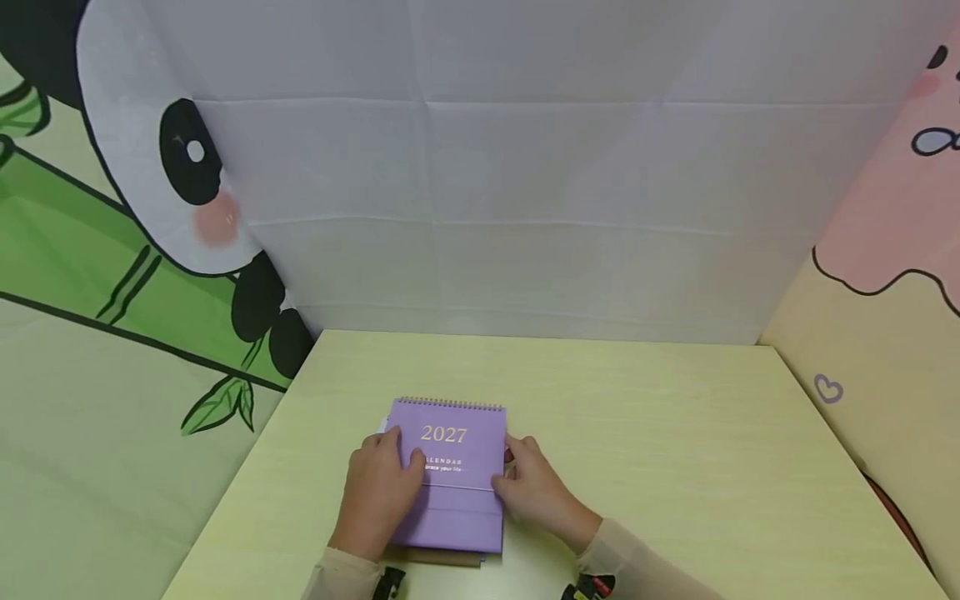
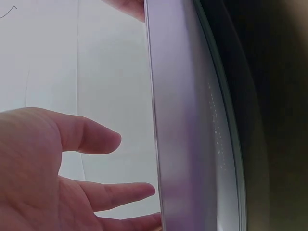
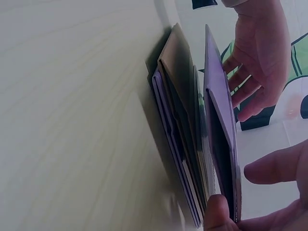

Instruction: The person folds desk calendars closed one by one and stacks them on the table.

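A purple 2027 desk calendar [image 1: 465, 521], spiral-bound along its far edge, lies between my two hands. My right hand [image 1: 543, 492] grips its right edge, thumb at the cover and fingers reaching beneath. At the left side is my left hand [image 1: 382, 487]; in the left wrist view its straight fingers [image 2: 120, 195] reach the calendar's edge while the thumb stands off the cover. The right wrist view shows the calendar tilted above a stack, with a brown calendar-like item [image 3: 180, 62] over another purple one [image 3: 161, 101]. Most of that stack is hidden from the head view.
A pale wood-grain table [image 1: 675, 450] carries the stack near its front. White cloth [image 1: 540, 208] hangs behind it. Printed cloths flank it: a panda and bamboo [image 1: 60, 242] on the left, a pink figure [image 1: 900, 208] on the right.
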Demonstrator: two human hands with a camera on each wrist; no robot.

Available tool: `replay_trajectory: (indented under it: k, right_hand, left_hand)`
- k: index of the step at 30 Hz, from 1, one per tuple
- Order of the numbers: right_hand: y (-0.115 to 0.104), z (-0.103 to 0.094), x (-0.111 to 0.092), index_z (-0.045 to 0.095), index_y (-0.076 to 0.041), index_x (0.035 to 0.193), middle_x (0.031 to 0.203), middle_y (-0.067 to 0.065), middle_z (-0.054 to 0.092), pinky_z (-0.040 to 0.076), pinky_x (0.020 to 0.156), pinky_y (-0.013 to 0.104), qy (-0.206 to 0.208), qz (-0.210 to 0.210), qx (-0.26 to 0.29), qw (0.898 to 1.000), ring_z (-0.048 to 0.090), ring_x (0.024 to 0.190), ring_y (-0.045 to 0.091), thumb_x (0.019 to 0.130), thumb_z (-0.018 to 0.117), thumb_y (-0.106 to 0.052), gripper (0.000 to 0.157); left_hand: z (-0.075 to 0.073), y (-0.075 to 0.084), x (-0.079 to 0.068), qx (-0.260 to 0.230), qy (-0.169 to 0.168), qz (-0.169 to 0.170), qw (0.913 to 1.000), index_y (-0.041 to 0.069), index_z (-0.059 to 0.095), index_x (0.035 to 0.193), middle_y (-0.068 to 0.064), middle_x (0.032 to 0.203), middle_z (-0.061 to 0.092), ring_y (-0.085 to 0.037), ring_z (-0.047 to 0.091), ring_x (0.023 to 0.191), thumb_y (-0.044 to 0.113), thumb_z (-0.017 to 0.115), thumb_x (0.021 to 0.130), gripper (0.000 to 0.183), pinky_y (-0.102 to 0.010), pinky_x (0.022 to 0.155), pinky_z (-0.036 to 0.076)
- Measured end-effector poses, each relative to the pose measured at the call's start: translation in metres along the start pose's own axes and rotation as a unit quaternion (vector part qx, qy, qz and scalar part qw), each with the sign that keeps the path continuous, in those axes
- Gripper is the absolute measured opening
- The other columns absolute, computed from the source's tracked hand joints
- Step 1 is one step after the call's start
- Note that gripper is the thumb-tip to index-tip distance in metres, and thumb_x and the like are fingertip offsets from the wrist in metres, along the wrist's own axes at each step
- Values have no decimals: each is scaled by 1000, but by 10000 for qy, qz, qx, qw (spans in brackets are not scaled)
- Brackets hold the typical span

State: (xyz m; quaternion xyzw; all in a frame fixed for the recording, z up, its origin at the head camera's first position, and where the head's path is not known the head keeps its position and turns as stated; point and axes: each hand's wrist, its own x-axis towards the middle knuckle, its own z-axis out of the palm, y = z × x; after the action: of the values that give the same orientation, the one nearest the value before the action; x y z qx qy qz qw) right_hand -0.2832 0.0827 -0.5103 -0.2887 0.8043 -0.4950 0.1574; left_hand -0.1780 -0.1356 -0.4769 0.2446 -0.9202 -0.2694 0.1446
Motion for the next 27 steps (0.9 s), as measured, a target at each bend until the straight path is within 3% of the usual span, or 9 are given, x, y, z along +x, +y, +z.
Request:
replay_trajectory:
  k: [5, 9, 12, 16, 27]
  right_hand:
    - [-3, 2, 3, 48, 19, 168, 122, 20, 60, 50, 67, 19, -26, 63, 7, 10000, 58, 85, 15, 97, 77, -2, 80]
    - [19, 8, 11, 56, 16, 162, 115, 16, 59, 53, 65, 22, 9, -204, -72, 9998, 59, 81, 13, 95, 77, -8, 75]
    - [20, 10, 11, 61, 13, 159, 114, 16, 60, 52, 65, 22, -19, -210, -118, 9997, 59, 82, 13, 94, 78, -9, 71]
    - [2, 7, 4, 62, 13, 157, 115, 17, 61, 47, 67, 21, -96, 23, -145, 9998, 56, 85, 15, 93, 79, -6, 69]
    - [1, 8, 3, 65, 10, 154, 115, 15, 60, 46, 71, 22, -140, 72, -234, 9996, 54, 88, 16, 94, 79, -10, 65]
  left_hand:
    - [0, -1, 0, 50, -37, -127, 9999, -16, 61, 160, -44, 153, 66, -66, 65, 140, 27, 67, 111, 66, -77, 123, 54]
    - [1, -2, -1, 93, -45, -157, 9998, -16, 60, 160, -45, 152, 66, -66, 65, 139, 27, 67, 111, 66, -78, 122, 55]
    - [2, -3, -2, 114, -39, -151, 9998, -16, 61, 160, -45, 151, 66, -67, 66, 138, 28, 67, 110, 66, -78, 120, 55]
    - [1, -3, -2, 143, -48, -138, 9998, -15, 61, 160, -45, 150, 66, -67, 66, 136, 28, 67, 110, 66, -79, 118, 56]
    - [-1, -2, -2, 244, -188, -229, 9993, -14, 59, 163, -45, 153, 65, -67, 65, 138, 32, 67, 111, 70, -80, 117, 56]
